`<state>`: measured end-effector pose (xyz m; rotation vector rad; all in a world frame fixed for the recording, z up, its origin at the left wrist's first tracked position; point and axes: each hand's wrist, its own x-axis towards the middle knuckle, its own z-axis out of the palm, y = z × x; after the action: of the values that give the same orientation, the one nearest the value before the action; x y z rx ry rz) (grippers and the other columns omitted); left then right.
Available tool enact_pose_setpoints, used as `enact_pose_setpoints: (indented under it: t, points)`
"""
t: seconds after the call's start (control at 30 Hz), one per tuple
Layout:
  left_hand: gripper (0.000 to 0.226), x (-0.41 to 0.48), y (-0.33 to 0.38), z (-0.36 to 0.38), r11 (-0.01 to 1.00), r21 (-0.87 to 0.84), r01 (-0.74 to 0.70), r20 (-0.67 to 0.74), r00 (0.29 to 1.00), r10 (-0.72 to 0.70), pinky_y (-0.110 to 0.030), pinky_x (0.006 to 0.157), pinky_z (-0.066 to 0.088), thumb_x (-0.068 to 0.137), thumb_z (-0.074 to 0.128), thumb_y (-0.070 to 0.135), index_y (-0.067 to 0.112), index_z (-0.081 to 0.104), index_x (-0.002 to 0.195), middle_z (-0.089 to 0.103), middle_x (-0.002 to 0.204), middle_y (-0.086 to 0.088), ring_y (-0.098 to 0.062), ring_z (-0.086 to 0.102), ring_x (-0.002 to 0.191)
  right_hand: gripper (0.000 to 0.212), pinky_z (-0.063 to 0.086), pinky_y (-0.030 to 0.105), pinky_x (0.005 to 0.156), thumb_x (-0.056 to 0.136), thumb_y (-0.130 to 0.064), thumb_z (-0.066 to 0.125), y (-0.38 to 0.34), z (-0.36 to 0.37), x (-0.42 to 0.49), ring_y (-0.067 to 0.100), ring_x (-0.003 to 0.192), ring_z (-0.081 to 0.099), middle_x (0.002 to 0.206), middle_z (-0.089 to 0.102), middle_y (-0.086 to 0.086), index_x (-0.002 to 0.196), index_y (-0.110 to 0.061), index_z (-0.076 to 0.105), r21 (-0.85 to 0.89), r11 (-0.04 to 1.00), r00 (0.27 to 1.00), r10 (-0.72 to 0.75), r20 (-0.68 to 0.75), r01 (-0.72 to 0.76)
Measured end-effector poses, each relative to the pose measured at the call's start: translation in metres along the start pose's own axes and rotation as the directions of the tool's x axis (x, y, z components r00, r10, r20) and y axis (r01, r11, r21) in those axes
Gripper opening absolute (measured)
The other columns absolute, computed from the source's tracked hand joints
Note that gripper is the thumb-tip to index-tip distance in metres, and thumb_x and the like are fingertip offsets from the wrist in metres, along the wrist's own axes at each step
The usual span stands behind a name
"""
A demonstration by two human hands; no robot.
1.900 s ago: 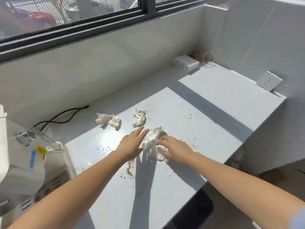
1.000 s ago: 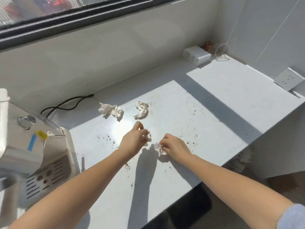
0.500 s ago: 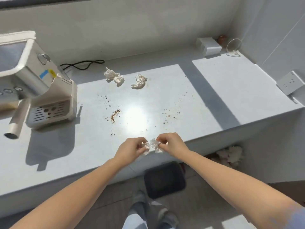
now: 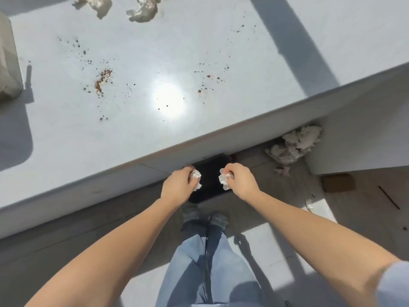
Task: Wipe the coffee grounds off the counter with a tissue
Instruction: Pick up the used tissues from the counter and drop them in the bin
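White tissue, two wads, one to each of our hands: the left hand (image 4: pixel 178 184) is closed around a small crumpled piece (image 4: pixel 196 176), the right hand (image 4: pixel 240 180) pinches a second crumpled piece (image 4: pixel 224 179), with a narrow gap between the two. We hold both past the front edge of the counter (image 4: pixel 221 134), off its top and above a black bin (image 4: pixel 209 173) that stands on the floor against the counter front. Coffee grounds, brown: we list one dense smear (image 4: pixel 102 82) left of centre, a thinner scatter (image 4: pixel 210 77) right of centre, loose specks between them and around a bright sun glare. Both patches lie well back from the front edge, with bare surface around them. Used tissues, two (image 4: pixel 141 8), at the far top of the counter. Pale machine corner (image 4: pixel 8 63) at the left border. Heap of crumpled tissues (image 4: pixel 294 145) on the floor in the corner right of the bin. Our feet stand just behind the bin, open floor to either side.
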<state>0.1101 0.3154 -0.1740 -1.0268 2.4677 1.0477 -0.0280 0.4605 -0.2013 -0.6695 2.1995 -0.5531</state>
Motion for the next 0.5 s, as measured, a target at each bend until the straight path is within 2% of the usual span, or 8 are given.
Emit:
enact_pose_setpoints:
  t: [0.1,0.17,0.27,0.33,0.5]
  points:
    - [0.031,0.011,-0.004,0.02,0.998,0.006,0.07,0.071,0.995,-0.07,-0.036,0.075,0.05,0.093,0.042,0.033,0.021,0.052,0.12,0.069,0.094,0.001,-0.027,0.063,0.094,0.033,0.049,0.036,0.085,0.085,0.0,0.046,0.008,0.015,0.013,0.026,0.104,0.059,0.125,0.058,0.005,0.111,-0.014,0.062,-0.001,0.999,0.999,0.037,0.019,-0.037]
    - [0.051,0.018,-0.006,0.029,0.99,0.046,0.134,0.151,0.979,-0.14,-0.037,0.08,0.048,0.093,0.043,0.034,0.019,0.033,0.141,0.067,0.108,-0.009,-0.032,0.061,0.102,0.044,0.045,0.041,0.097,0.087,-0.003,0.049,0.013,0.016,0.021,0.03,0.122,0.05,0.137,0.05,0.01,0.129,-0.015,0.053,-0.083,0.996,0.995,0.03,0.094,-0.022]
    - [0.075,0.02,-0.003,0.032,0.986,0.083,0.143,0.222,0.962,-0.159,-0.036,0.079,0.045,0.093,0.048,0.035,0.014,0.006,0.151,0.062,0.117,-0.017,-0.035,0.059,0.105,0.057,0.035,0.037,0.109,0.088,0.0,0.049,0.013,0.007,0.024,0.026,0.138,0.035,0.154,0.031,0.008,0.142,-0.019,0.04,-0.087,0.996,0.979,0.0,0.202,0.018]
    - [0.078,0.019,0.003,0.028,0.989,0.095,0.116,0.237,0.962,-0.135,-0.038,0.081,0.047,0.093,0.048,0.037,0.016,0.001,0.152,0.061,0.12,-0.017,-0.034,0.059,0.104,0.057,0.034,0.038,0.111,0.09,-0.002,0.048,0.011,-0.001,0.022,0.026,0.138,0.035,0.153,0.033,0.008,0.142,-0.021,0.038,-0.089,0.996,0.976,-0.01,0.217,0.03]
    - [0.075,0.013,0.018,0.007,0.992,0.124,0.039,0.194,0.979,-0.062,-0.043,0.089,0.05,0.095,0.043,0.041,0.023,-0.002,0.151,0.054,0.134,-0.014,-0.03,0.057,0.111,0.051,0.043,0.04,0.1,0.092,-0.009,0.047,-0.004,-0.02,0.017,0.027,0.121,0.049,0.135,0.049,0.011,0.14,-0.02,0.039,-0.127,0.991,0.988,-0.016,0.153,0.036]
